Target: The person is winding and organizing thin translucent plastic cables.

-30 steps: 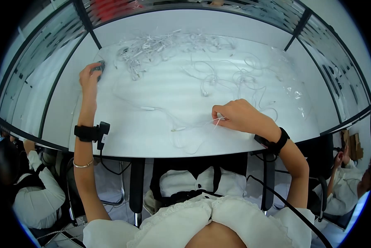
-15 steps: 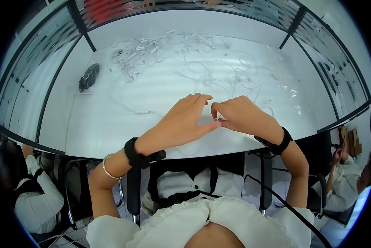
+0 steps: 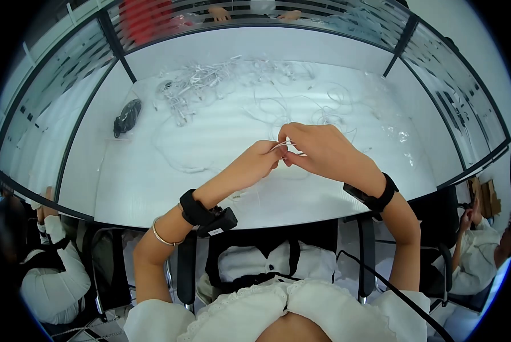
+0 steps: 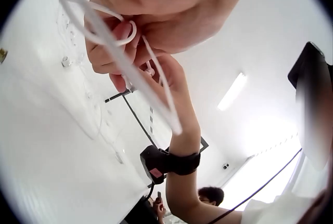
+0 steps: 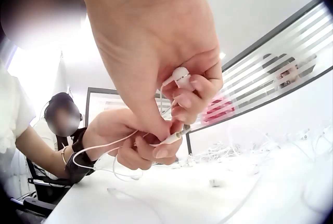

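In the head view my left hand [image 3: 261, 161] and right hand [image 3: 324, 147] meet over the front middle of the table, fingertips close together. Both pinch a white earphone cord [image 3: 282, 146]. A white earbud [image 5: 181, 76] sits within the curled fingers of the right hand in the right wrist view. Just below it, the left fingers grip a slim white connector piece [image 5: 173, 137] of the cord. Loops of the cord [image 4: 104, 31] cross in front of the hands in the left wrist view, and part of it hides behind the fingers.
A heap of tangled white cords [image 3: 201, 77] lies along the back left of the table [image 3: 153, 199]. More loose cords [image 3: 335, 94] spread at the back right. By the left partition lies a black bundle [image 3: 128, 118]. Low panels [image 3: 255, 45] enclose the back and sides.
My left hand has left the black bundle at the left and come across to the right hand, where it now pinches the cord. The right hand has risen slightly with the cord.
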The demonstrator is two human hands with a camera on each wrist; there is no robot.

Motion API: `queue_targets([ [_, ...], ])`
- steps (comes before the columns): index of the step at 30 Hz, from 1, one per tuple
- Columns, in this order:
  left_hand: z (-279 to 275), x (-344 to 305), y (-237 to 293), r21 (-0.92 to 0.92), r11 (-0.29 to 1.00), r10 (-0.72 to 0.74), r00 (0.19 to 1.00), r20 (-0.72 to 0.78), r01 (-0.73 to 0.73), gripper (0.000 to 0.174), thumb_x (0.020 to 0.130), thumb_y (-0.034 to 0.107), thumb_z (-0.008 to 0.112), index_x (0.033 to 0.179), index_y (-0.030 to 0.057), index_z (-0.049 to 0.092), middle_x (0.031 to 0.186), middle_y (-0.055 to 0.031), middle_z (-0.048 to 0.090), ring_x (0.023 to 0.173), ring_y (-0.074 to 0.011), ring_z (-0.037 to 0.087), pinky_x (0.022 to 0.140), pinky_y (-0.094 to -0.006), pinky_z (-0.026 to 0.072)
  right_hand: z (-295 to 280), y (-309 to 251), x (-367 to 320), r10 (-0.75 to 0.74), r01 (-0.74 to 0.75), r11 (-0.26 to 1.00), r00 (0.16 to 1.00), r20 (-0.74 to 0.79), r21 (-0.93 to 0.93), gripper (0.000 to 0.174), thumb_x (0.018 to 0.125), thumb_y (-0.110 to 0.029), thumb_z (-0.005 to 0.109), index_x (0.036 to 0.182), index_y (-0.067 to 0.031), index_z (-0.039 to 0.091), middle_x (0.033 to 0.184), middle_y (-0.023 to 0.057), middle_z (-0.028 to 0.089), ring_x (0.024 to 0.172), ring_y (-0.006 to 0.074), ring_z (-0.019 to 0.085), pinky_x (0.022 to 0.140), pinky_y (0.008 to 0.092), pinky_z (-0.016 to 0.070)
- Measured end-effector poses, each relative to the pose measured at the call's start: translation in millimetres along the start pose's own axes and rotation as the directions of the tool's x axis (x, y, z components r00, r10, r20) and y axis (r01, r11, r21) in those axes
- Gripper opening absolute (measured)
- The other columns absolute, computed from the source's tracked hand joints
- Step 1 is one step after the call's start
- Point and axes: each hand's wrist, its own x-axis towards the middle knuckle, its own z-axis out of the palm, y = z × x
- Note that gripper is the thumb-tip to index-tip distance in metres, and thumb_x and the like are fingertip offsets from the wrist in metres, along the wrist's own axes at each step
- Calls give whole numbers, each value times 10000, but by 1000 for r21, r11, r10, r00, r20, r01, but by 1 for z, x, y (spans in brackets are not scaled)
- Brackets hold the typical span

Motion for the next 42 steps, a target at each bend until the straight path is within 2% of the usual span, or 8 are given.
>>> queue_targets([
  [2,0,1,1,-67,998,3,998,-55,-6,316,958,240,405,863,12,601,587,37,364,522,-65,338,503,-251,297,0,6,0,17,-10,993,998,-57,119,232,833,-200,659,1009,-78,569,815,83,632,682,216,618,561,312,450],
  [7,-8,2,4,-234,972,21,998,-59,-34,264,947,236,417,858,40,569,578,60,334,501,-45,287,457,-229,227,-20,3,8,199,-256,874,964,176,414,303,852,-207,662,1125,-108,579,837,16,585,680,129,541,608,262,432],
  [12,-11,4,-2,-207,971,101,988,-120,-124,232,953,250,432,848,76,543,589,75,312,473,-26,235,416,-220,154,-6,3,7,114,-87,969,988,-107,233,255,829,-229,667,1028,-88,590,932,56,583,807,204,574,690,317,463],
  [17,-14,5,-8,97,980,187,965,-184,-171,267,934,214,447,967,-2,600,623,47,390,590,-52,332,538,-224,295,10,11,10,-112,106,994,970,-217,-42,203,798,-209,680,898,-50,604,901,80,594,814,246,572,710,348,458],
  [24,-22,-4,5,47,994,98,995,-3,-98,248,930,172,477,1055,4,610,621,53,364,566,-43,311,502,-215,260,8,11,9,123,-131,956,991,47,262,277,843,-305,648,891,-37,596,821,108,623,804,256,596,697,346,459],
  [29,-25,-11,6,-4,998,63,980,188,-64,189,956,209,495,1088,84,546,590,87,292,496,-28,224,452,-221,171,-7,16,11,117,-224,928,934,336,298,294,857,-306,672,941,-28,623,837,85,652,832,200,613,760,299,473],
  [38,-35,-11,3,-162,987,34,969,245,6,295,976,358,481,952,74,556,567,93,271,469,-20,191,408,-214,134,13,36,7,-22,-179,730,958,285,659,291,890,-309,635,926,-22,603,855,68,651,812,151,607,755,316,483],
  [42,-36,-9,1,-144,987,97,984,151,-75,338,976,379,474,908,63,575,555,94,263,457,-16,191,399,-209,135,12,32,8,75,-344,521,930,360,781,276,903,-281,614,977,-16,588,855,66,644,758,129,608,731,271,484],
])
